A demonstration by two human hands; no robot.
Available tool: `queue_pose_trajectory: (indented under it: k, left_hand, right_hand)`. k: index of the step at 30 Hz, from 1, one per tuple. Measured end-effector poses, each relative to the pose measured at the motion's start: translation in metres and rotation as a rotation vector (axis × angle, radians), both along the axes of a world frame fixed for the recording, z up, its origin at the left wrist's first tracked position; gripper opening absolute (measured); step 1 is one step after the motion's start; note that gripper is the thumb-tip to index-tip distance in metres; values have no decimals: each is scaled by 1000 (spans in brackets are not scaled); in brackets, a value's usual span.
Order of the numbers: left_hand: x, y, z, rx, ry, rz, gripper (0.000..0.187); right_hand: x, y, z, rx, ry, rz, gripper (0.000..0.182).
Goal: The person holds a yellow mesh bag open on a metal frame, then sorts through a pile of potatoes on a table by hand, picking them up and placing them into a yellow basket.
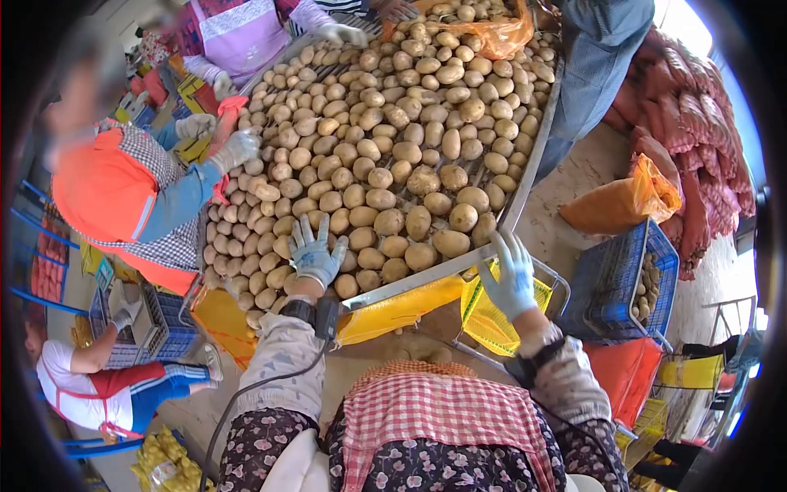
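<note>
Checked apron [443, 418] faces potatoes [418, 222] on a table [426, 276] near sacks [689, 123].

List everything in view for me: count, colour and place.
potatoes: too many to count, tan, spread over the table
table: one, grey metal rim, centre to top
orange bags: two, orange, one on the table's far end, one right of it
red sacks: many, red, piled upper right
crates: at least two, blue, right and lower left
yellow bags: several, yellow, beneath the near rim and lower left
red sheeting: one patch, red, lower right
co-workers: several, mixed clothing, around the table and left
checked apron: one, red-and-white, bottom centre
left hand: one, pale-blue glove, spread on potatoes
right hand: one, pale-blue glove, open at the near rim
</note>
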State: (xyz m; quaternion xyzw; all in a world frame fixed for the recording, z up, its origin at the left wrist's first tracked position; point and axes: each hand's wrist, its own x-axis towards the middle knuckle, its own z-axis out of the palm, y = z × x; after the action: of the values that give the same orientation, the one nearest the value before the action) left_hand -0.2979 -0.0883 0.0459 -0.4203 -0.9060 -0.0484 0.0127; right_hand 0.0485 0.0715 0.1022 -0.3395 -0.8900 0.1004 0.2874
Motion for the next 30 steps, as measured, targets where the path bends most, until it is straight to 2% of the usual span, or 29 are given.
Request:
queue_pose_trajectory:
  k: [2, 4, 5, 7, 9, 11, 13, 16, 19, 21, 24, 25, 26, 29, 30]
  left_hand:
    - [-2, 5, 1, 13, -6, 13, 70]
    - [-6, 3, -5, 99, 11, -9, 67]
    - [0, -2, -5, 102, 8, 1, 67]
    - [15, -9, 0, 195, -12, -6, 65]
    - [20, -28, -11, 159, 73, -130, 67]
    - [20, -34, -5, 117, -7, -177, 70]
    - [16, -29, -6, 140, -41, -189, 75]
    - [3, -16, 12, 66, -159, -210, 83]
    - [-6, -8, 9, 127, -131, -284, 85]
    - [-5, -11, 27, 93, -134, -290, 86]
    - [-10, -12, 19, 92, -186, -306, 88]
    - [-12, -12, 16, 107, -219, -319, 89]
    - [-13, -12, 19, 7, -248, -327, 92]
    - [-16, -14, 14, 14, -275, -358, 91]
    - [-18, -16, 8, 87, -261, -372, 85]
  right_hand:
    - [-35, 26, -7, 1, 5, 20, 64]
    - [-64, 35, -19, -27, -231, -82, 67]
    - [-69, 25, -15, -23, -234, -73, 67]
    - [-74, 8, 1, 17, -402, 90, 70]
    - [-71, 18, -25, 49, -216, 134, 68]
    - [-74, 34, -18, -62, -95, 64, 64]
    - [-88, 55, -22, -80, -45, -133, 59]
    - [-103, 83, -27, -133, -202, -202, 55]
    - [-129, 84, 17, -359, -452, -376, 62]
    - [-143, 86, 26, -405, -513, -474, 66]
    - [-155, 77, 21, -317, -542, -538, 67]
    - [-156, 73, 25, -381, -517, -541, 68]
    - [-158, 76, 14, -433, -470, -599, 69]
    - [-153, 90, -5, -507, -437, -654, 71]
    - [-152, 92, -8, -530, -451, -642, 71]
